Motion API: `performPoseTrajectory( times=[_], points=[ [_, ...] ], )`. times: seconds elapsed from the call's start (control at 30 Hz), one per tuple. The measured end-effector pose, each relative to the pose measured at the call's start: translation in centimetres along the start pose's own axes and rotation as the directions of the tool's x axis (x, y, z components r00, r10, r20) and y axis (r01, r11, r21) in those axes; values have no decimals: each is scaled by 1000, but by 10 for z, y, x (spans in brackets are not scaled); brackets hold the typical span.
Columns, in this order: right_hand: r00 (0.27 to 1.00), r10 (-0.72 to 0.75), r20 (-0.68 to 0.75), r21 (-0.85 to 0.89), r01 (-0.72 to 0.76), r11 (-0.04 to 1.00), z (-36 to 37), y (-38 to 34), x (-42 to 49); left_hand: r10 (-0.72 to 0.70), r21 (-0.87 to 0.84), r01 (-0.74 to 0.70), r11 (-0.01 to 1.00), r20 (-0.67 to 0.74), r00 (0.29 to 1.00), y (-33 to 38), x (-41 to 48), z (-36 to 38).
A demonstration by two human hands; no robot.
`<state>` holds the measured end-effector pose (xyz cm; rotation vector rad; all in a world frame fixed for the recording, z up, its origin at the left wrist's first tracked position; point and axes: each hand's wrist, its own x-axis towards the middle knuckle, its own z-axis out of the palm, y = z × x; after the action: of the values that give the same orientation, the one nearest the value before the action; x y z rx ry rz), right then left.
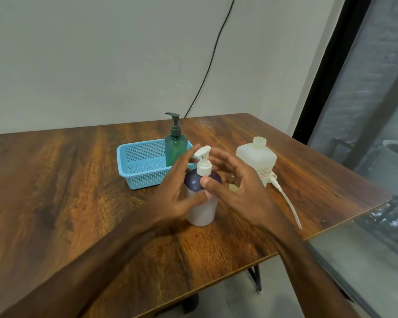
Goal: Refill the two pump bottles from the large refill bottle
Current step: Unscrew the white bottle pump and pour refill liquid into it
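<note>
A white pump bottle [201, 210] with a purple shoulder and a white pump stands upright at the table's middle. My left hand [177, 191] wraps its left side, thumb across the body and fingers up beside the pump. My right hand [237, 189] hovers at its right side with fingers spread behind the pump collar and the thumb tip against the purple shoulder. A green pump bottle [175, 145] with a dark pump stands in a blue basket [138, 164] behind. The large translucent refill bottle [256, 157] stands capped at the right, partly hidden by my right hand.
A white tube with a fitting [287, 200] lies on the wooden table [55, 191] in front of the refill bottle. The table's right edge runs close past it, beside a glass wall. A black cable hangs down the wall behind the table.
</note>
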<state>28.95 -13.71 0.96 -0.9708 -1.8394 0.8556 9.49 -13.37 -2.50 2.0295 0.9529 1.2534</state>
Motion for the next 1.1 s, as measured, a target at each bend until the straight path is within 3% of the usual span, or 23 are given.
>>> performPoseTrajectory(
  times=[0.2,0.4,0.57,0.83,0.97,1.1],
  points=[
    [1000,1,15,50,-2,999,17,9,-6,30,-168,-50,985,-119,992,8,2,1],
    [999,-12,41,66,9,998,12,9,-4,44,37,-35,999,-267,963,10,10,-3],
    [999,11,39,30,-12,999,16,7,-6,-93,-61,76,995,-374,923,11,15,-2],
    [998,27,48,15,-28,1000,16,9,-5,-302,-214,254,943,-237,923,10,30,6],
    [998,19,55,-3,-19,1000,14,9,-4,-248,-243,213,946,-123,961,23,38,10],
    [998,14,57,-4,-14,1000,13,12,-3,-163,-210,140,968,-94,982,26,33,4]
  ],
)
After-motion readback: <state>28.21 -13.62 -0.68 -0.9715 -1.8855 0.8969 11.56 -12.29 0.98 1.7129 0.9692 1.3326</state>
